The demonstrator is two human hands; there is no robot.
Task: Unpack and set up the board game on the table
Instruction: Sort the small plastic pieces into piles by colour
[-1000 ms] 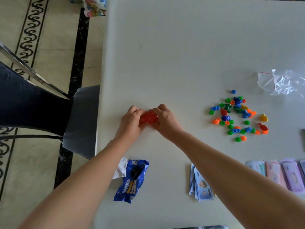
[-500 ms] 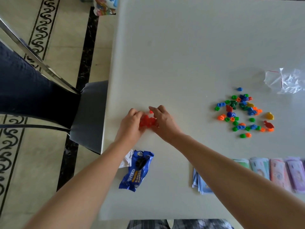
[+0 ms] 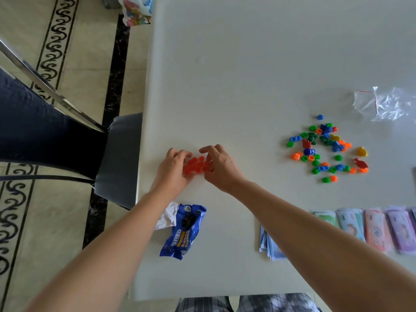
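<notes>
Centre-left of frame, left grip (image 3: 173,170) and right grip (image 3: 221,168) both curl round red pieces (image 3: 198,166) on bench (image 3: 225,75), likely corralling one colour apart from mixed pile (image 3: 324,140) at right, for sorting.

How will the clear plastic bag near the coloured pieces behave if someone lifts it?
The clear plastic bag looks crumpled and thin, so it is probably floppy and very light. A push would likely slide it across the smooth table.
</notes>
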